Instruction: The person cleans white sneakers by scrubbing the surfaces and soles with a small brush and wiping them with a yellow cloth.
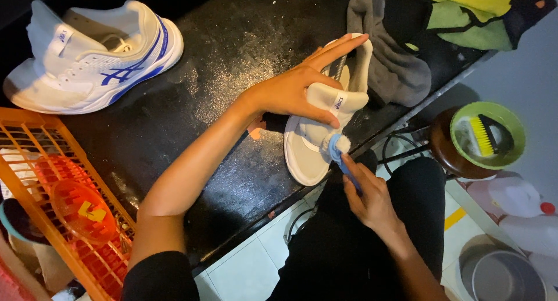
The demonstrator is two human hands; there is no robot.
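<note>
The left hand (290, 92) grasps a white sneaker (317, 138), fingers pinching its tongue. The right hand (369, 196) clenches a blue brush (339, 147), foamy bristles just beyond its fingertips. Scrubbing looks midway; the second sneaker (87, 60) sits well apart.

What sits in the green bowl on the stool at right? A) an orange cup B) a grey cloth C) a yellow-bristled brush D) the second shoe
C: the green bowl holds a brush with yellow bristles and a dark back; the grey cloth lies on the black table, and the second shoe sits at the table's far left.
</note>
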